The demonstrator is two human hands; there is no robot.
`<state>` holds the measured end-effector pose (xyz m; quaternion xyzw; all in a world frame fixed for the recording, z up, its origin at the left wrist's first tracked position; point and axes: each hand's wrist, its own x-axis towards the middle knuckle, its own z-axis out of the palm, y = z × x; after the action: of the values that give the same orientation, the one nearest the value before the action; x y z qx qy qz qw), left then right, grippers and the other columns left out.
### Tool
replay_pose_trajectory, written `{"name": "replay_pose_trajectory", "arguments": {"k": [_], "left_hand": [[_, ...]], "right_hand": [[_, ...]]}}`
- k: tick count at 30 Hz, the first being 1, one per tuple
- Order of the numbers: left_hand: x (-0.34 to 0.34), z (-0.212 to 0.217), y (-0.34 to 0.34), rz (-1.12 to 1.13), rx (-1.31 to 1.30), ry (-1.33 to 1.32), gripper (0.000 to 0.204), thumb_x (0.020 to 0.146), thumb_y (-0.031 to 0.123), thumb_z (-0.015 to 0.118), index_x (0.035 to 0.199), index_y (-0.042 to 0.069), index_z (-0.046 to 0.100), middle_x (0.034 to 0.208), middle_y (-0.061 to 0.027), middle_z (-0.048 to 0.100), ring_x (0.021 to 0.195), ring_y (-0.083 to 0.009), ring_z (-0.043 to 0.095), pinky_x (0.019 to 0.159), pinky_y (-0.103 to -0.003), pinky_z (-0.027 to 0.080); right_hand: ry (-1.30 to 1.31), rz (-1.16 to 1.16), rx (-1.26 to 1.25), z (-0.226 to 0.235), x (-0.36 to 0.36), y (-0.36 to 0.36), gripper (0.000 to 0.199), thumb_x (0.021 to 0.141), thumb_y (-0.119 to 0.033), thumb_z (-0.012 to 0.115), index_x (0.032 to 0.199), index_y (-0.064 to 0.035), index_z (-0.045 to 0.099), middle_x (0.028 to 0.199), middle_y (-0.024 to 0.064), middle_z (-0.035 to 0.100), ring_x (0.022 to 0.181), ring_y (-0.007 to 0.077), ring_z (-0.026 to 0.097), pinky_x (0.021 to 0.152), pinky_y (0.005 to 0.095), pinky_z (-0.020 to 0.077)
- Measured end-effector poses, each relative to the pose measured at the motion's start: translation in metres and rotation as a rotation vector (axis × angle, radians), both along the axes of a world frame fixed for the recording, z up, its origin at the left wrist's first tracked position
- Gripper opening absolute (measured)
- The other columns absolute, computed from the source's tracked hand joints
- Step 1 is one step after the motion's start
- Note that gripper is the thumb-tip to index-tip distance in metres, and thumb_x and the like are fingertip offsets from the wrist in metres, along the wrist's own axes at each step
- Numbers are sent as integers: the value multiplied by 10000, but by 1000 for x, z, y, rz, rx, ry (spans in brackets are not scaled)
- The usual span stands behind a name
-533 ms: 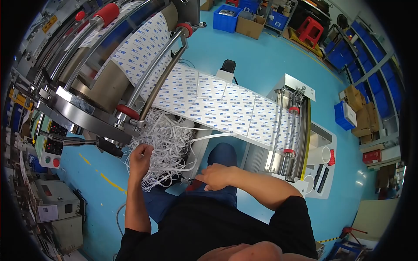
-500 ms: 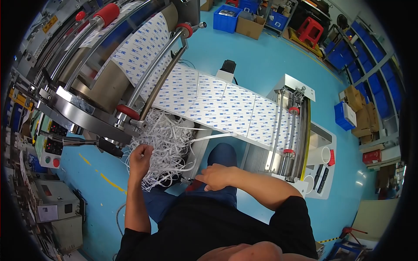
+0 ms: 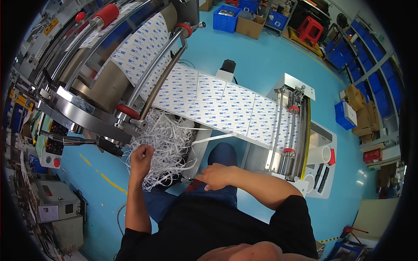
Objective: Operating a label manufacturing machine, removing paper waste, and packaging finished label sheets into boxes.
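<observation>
My left hand (image 3: 141,162) is closed, its fingers curled at the left edge of a heap of thin white waste strips (image 3: 167,152); whether anything lies inside them is hidden. Over my right thigh, my right hand (image 3: 216,176) points leftward with its fingers stretched out and no visible object in it. A wide white web of liner (image 3: 217,102) with blue print runs from the large roller machine (image 3: 98,87) on the left to a roller stand (image 3: 289,130) on the right. Two narrow strips (image 3: 213,138) reach from the heap toward the web's near edge.
A grey metal beam (image 3: 201,148) stands beside my knee. Cardboard cores (image 3: 321,155) rest on the white panel at the right. Blue bins (image 3: 226,18), a cardboard box (image 3: 250,27) and a red stool (image 3: 310,30) stand at the back. Grey equipment (image 3: 58,202) is at the left.
</observation>
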<state>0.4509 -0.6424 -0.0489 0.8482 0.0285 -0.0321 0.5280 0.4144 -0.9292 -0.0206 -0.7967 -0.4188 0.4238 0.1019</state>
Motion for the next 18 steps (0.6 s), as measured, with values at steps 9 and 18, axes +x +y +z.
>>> {"name": "replay_pose_trajectory", "arguments": {"k": [9, 18], "left_hand": [[6, -4, 18, 69, 92, -99, 199, 880, 145, 633, 772, -12, 578, 678, -28, 510, 628, -100, 456, 582, -273, 387], [25, -40, 156, -14, 137, -40, 228, 893, 166, 618, 732, 29, 534, 669, 16, 479, 617, -69, 421, 565, -253, 358]], "right_hand": [[3, -2, 12, -3, 7, 16, 442, 854, -320, 631, 1173, -30, 531, 1068, 181, 611, 1019, 356, 602, 836, 440, 482], [34, 22, -38, -20, 59, 93, 525, 882, -342, 604, 1297, -53, 462, 1090, 170, 584, 1036, 348, 578, 851, 427, 468]]}}
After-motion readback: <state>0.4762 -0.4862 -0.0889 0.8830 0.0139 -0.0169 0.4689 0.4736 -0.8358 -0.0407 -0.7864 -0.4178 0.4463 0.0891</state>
